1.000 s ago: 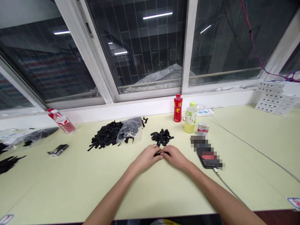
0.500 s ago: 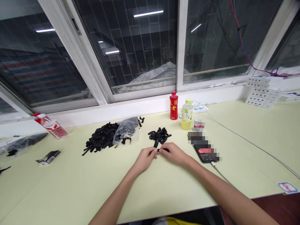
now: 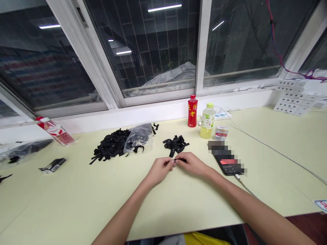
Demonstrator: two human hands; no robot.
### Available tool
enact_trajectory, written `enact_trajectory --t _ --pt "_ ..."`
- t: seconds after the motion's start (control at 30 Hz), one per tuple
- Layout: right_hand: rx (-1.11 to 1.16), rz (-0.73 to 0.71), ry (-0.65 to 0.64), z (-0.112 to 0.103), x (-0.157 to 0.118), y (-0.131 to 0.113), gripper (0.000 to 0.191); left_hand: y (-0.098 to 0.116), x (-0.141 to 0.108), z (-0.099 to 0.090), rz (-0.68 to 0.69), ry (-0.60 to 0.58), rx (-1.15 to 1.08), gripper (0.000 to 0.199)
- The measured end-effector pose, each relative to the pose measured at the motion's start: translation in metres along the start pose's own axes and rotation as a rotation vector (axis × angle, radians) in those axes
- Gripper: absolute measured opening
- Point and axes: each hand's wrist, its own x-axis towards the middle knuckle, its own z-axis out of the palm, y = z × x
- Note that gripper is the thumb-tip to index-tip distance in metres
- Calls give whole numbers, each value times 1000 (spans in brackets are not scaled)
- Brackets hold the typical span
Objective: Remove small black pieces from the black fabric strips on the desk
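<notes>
Head view: the left hand [image 3: 159,171] and right hand [image 3: 192,165] pinch a short black strip [image 3: 180,160] between their fingertips; a loosened pinch could drop it onto the nearby pile of black strips [image 3: 175,145], losing it among them.

Two hands [image 3: 160,170] [image 3: 192,164], three bottles [image 3: 192,111] [image 3: 207,121] [image 3: 55,131], two piles of black strips [image 3: 111,146] [image 3: 175,144], one phone [image 3: 227,165].

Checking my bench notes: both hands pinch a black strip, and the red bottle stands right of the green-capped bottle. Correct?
No: the red bottle stands left of the green-capped bottle, as the head view shows. The left hand and right hand do pinch the black strip.
</notes>
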Motion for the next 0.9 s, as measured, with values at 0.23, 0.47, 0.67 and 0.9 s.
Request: enact_trajectory --t 0.23,0.47,0.67,0.9 --pt "-152 3 34 7 -1 4 21 -36 9 -41 -93 608 408 36" --pt "-147 -7 38 13 -1 6 21 -78 29 -92 -402 517 782 44" --pt "-171 -22 46 13 0 5 22 -77 59 -99 -280 301 1124 53" --pt "-212 -54 31 12 1 4 22 -95 89 -95 -563 346 945 56"
